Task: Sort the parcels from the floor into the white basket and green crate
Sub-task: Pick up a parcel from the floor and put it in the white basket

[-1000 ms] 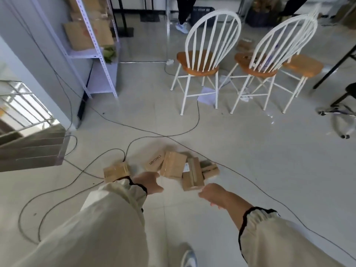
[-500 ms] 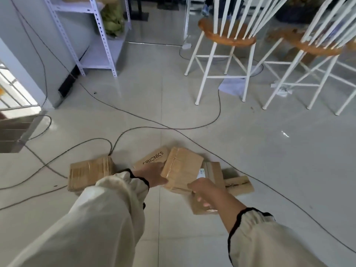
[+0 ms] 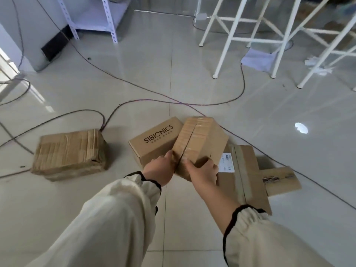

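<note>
Several brown cardboard parcels lie on the tiled floor. Both hands hold a taped parcel (image 3: 200, 139), tilted on edge in the middle of the group. My left hand (image 3: 160, 167) grips its near left corner, and my right hand (image 3: 204, 171) curls round its near right end. Behind it lies a box printed SIBIONICS (image 3: 154, 139). A long flat parcel with a white label (image 3: 244, 170) and a small thin parcel (image 3: 279, 180) lie to the right. A wide taped parcel (image 3: 69, 151) sits apart on the left. No white basket or green crate is in view.
Dark cables (image 3: 154, 101) loop across the floor just behind and beside the parcels. White chair legs (image 3: 227, 47) stand at the back right, with paper scraps (image 3: 258, 58) under them. A metal shelf (image 3: 96, 18) and a wall corner are at the back left.
The view has come down close to the parcels. Both hands reached forward and took hold of the taped parcel, which now stands tilted up from the pile.
</note>
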Demonstrator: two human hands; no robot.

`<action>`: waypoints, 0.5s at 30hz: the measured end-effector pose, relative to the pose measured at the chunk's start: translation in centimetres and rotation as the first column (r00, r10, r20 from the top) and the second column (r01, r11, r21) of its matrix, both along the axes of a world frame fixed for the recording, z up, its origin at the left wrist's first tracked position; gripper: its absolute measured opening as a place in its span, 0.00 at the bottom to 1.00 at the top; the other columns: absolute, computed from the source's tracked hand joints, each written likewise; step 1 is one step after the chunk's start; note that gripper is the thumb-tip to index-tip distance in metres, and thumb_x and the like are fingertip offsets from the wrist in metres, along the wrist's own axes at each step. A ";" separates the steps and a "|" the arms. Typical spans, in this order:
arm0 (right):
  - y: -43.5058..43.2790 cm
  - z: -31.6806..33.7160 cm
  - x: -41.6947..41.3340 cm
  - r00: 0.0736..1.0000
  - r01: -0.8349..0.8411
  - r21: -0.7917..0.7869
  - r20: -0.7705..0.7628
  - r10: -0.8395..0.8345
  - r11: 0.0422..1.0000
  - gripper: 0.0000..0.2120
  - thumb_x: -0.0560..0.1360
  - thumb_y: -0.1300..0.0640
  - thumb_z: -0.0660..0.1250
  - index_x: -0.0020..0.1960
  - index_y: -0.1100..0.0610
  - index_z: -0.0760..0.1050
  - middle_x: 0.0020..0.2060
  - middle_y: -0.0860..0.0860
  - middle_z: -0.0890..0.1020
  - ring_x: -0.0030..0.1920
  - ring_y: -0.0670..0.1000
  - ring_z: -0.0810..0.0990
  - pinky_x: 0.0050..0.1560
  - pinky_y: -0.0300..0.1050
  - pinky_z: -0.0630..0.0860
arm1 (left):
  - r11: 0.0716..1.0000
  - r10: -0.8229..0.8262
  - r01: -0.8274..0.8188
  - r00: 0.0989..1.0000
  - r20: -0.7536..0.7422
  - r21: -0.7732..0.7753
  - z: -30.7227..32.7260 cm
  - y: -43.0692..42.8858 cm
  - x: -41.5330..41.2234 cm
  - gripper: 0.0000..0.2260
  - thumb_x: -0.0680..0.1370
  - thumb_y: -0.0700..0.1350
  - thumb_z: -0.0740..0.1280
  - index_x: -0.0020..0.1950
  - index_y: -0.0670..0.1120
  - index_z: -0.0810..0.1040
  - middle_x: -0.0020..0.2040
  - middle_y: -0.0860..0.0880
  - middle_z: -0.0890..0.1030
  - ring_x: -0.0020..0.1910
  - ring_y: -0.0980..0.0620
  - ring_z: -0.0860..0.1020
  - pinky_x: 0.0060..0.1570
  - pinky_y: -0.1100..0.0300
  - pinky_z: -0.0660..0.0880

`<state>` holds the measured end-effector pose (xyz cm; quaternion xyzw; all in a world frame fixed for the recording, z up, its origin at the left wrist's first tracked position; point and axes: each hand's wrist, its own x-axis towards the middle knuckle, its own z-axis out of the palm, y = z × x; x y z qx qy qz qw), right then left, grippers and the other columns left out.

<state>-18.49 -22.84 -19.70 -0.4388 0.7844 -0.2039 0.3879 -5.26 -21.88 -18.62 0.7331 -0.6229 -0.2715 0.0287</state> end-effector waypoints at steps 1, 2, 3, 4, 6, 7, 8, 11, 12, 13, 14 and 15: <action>-0.2 0.0 -0.2 1.000 -0.009 0.004 0.010 0.009 1.000 0.45 0.64 0.35 0.70 0.72 0.55 0.58 0.68 0.54 0.63 0.66 0.59 0.66 0.66 0.56 0.68 | 1.000 0.014 -0.014 1.000 -0.019 -0.002 -0.2 -0.2 -0.2 0.21 0.82 0.49 0.51 0.75 0.51 0.55 0.64 0.43 0.75 0.60 0.42 0.75 0.59 0.47 0.73; -0.4 0.0 -0.4 1.000 -0.015 0.003 0.019 0.015 1.000 0.45 0.64 0.35 0.70 0.72 0.55 0.59 0.67 0.54 0.63 0.66 0.59 0.67 0.65 0.55 0.69 | 1.000 0.023 -0.023 0.999 -0.037 -0.010 -0.3 -0.4 -0.3 0.21 0.82 0.49 0.51 0.76 0.51 0.55 0.64 0.43 0.75 0.60 0.43 0.76 0.59 0.47 0.73; -0.6 0.1 -0.5 1.000 -0.020 0.000 0.025 0.020 1.000 0.44 0.65 0.35 0.70 0.72 0.56 0.59 0.67 0.54 0.64 0.65 0.59 0.68 0.65 0.54 0.69 | 0.999 0.026 -0.027 0.998 -0.052 -0.019 -0.4 -0.6 -0.4 0.22 0.82 0.49 0.52 0.76 0.51 0.54 0.63 0.44 0.76 0.59 0.43 0.76 0.59 0.48 0.73; -0.7 0.1 -0.7 0.999 -0.024 -0.004 0.028 0.025 1.000 0.44 0.65 0.36 0.70 0.72 0.56 0.59 0.67 0.54 0.64 0.65 0.59 0.68 0.64 0.53 0.69 | 0.999 0.025 -0.026 0.998 -0.060 -0.025 -0.4 -0.9 -0.5 0.22 0.82 0.49 0.52 0.76 0.50 0.54 0.62 0.43 0.76 0.59 0.44 0.76 0.59 0.49 0.74; -0.9 0.1 -0.9 0.999 -0.030 -0.008 0.037 0.030 1.000 0.42 0.66 0.37 0.71 0.71 0.56 0.60 0.66 0.55 0.65 0.64 0.59 0.69 0.62 0.51 0.70 | 0.999 0.019 -0.022 0.997 -0.075 -0.034 -0.1 -1.5 -0.7 0.23 0.81 0.48 0.53 0.76 0.50 0.54 0.61 0.43 0.76 0.57 0.44 0.76 0.58 0.49 0.74; -1.0 0.2 -1.0 0.998 -0.026 -0.008 0.054 0.026 1.000 0.40 0.67 0.38 0.71 0.71 0.56 0.61 0.65 0.55 0.66 0.63 0.58 0.69 0.60 0.48 0.71 | 0.999 0.018 -0.022 0.996 -0.090 -0.044 0.1 -1.6 -0.8 0.23 0.81 0.47 0.53 0.75 0.50 0.55 0.61 0.43 0.76 0.57 0.44 0.76 0.58 0.48 0.74; -0.9 0.4 -1.0 0.996 -0.019 -0.006 0.085 0.019 1.000 0.39 0.67 0.40 0.71 0.70 0.56 0.62 0.64 0.55 0.67 0.61 0.57 0.71 0.54 0.44 0.73 | 0.998 0.021 -0.028 0.994 -0.106 -0.062 0.4 -1.7 -0.8 0.23 0.80 0.46 0.54 0.75 0.51 0.56 0.61 0.43 0.76 0.57 0.44 0.76 0.58 0.49 0.74; -0.5 1.3 -1.1 0.957 0.000 0.047 0.289 -0.013 0.999 0.26 0.71 0.49 0.70 0.65 0.56 0.67 0.52 0.51 0.75 0.47 0.51 0.76 0.33 0.38 0.74 | 0.981 0.038 -0.054 0.996 -0.085 -0.187 1.6 -1.2 -0.4 0.22 0.79 0.45 0.57 0.73 0.50 0.61 0.62 0.44 0.74 0.56 0.45 0.76 0.52 0.54 0.74; -0.1 1.6 -1.3 0.922 0.010 0.096 0.384 -0.046 0.995 0.19 0.72 0.52 0.68 0.61 0.55 0.69 0.48 0.50 0.76 0.44 0.49 0.76 0.34 0.41 0.76 | 0.970 0.048 -0.061 0.997 -0.062 -0.235 1.9 -0.9 -0.2 0.21 0.79 0.45 0.58 0.72 0.50 0.62 0.62 0.45 0.74 0.55 0.45 0.76 0.50 0.54 0.74; 0.4 1.7 -1.5 0.875 0.012 0.155 0.476 -0.085 0.988 0.13 0.73 0.54 0.67 0.56 0.54 0.70 0.46 0.50 0.76 0.44 0.50 0.76 0.36 0.44 0.78 | 0.959 0.056 -0.066 0.998 -0.042 -0.275 2.2 -0.4 0.1 0.20 0.78 0.46 0.58 0.71 0.50 0.64 0.62 0.46 0.75 0.53 0.46 0.77 0.48 0.55 0.74; 1.0 1.7 -1.8 0.828 0.000 0.213 0.547 -0.119 0.977 0.07 0.74 0.55 0.66 0.51 0.53 0.70 0.46 0.52 0.76 0.45 0.51 0.77 0.39 0.47 0.79 | 0.951 0.059 -0.063 0.998 -0.025 -0.302 2.4 0.2 0.4 0.19 0.78 0.48 0.59 0.70 0.50 0.67 0.61 0.48 0.75 0.51 0.48 0.76 0.46 0.56 0.74; 1.7 1.5 -2.1 0.791 -0.026 0.266 0.595 -0.143 0.964 0.04 0.75 0.56 0.64 0.49 0.53 0.71 0.46 0.54 0.77 0.47 0.53 0.77 0.41 0.49 0.78 | 0.945 0.049 -0.051 0.999 -0.013 -0.323 2.6 0.9 0.7 0.17 0.78 0.48 0.59 0.68 0.50 0.69 0.59 0.49 0.76 0.50 0.49 0.76 0.45 0.57 0.74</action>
